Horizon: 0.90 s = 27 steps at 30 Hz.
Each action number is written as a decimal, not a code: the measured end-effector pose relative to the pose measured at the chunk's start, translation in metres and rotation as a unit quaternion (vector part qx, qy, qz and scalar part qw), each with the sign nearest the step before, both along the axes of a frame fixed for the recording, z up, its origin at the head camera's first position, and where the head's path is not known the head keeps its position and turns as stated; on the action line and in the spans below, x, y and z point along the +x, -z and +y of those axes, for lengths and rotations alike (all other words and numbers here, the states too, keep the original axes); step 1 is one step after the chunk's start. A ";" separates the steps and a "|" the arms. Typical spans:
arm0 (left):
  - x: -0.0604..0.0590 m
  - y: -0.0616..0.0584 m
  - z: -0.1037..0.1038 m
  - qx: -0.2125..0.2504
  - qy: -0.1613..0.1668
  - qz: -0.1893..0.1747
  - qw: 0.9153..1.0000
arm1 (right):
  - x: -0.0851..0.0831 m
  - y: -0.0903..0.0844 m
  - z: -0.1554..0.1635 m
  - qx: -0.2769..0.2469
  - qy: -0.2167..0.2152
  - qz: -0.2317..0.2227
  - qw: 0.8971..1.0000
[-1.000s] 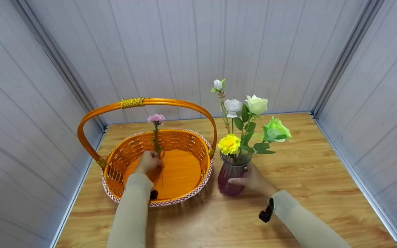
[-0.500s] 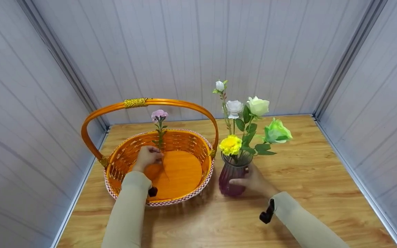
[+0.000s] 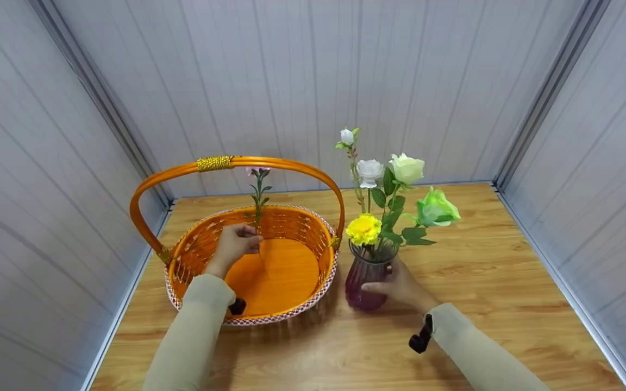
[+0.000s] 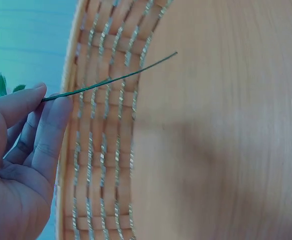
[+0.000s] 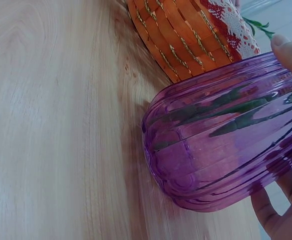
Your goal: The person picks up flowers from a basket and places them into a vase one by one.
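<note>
We are looking down at a wooden bench (image 3: 481, 282) where our left hand (image 3: 235, 245) is hovering over the open orange basket (image 3: 204, 239), its thumb and fingers pinching the thin green stem of a pink flower (image 3: 258, 190). The grip is closing tight on that stem, and the flower is standing nearly upright above the basket's far side, its bloom partly hiding behind the arched handle (image 3: 237, 162); in the left wrist view the bare wire end of the stem (image 4: 131, 75) is hanging free over the basket's woven wall, touching nothing. Our right hand (image 3: 400, 285) is curling round the purple ribbed glass vase (image 3: 361, 279), which is standing upright on the bench just right of the basket, very close to its rim. The vase is holding a yellow flower (image 3: 362, 228), a green rose (image 3: 436, 207), a cream rose (image 3: 406, 168) and white blooms (image 3: 368, 170) on a taller stem. Pale panelled walls (image 3: 291, 81) are enclosing the bench on the left, far and right sides.
</note>
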State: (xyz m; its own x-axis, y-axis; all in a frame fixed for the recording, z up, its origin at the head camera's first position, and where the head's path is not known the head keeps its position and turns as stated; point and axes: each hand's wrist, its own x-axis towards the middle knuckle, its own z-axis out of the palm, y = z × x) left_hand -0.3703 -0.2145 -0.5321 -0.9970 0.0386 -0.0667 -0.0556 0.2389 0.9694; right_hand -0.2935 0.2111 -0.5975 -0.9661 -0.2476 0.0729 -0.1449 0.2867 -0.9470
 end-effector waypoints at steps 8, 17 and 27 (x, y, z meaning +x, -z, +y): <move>0.011 -0.015 0.003 0.020 0.008 0.018 1.000 | 0.000 0.001 0.000 -0.004 0.001 0.003 1.000; 0.025 -0.023 0.013 0.044 -0.002 0.011 0.999 | 0.001 -0.002 -0.001 0.003 0.000 -0.002 1.000; 0.040 -0.030 0.039 0.132 -0.003 0.003 0.991 | 0.001 -0.003 -0.001 0.010 0.002 0.000 1.000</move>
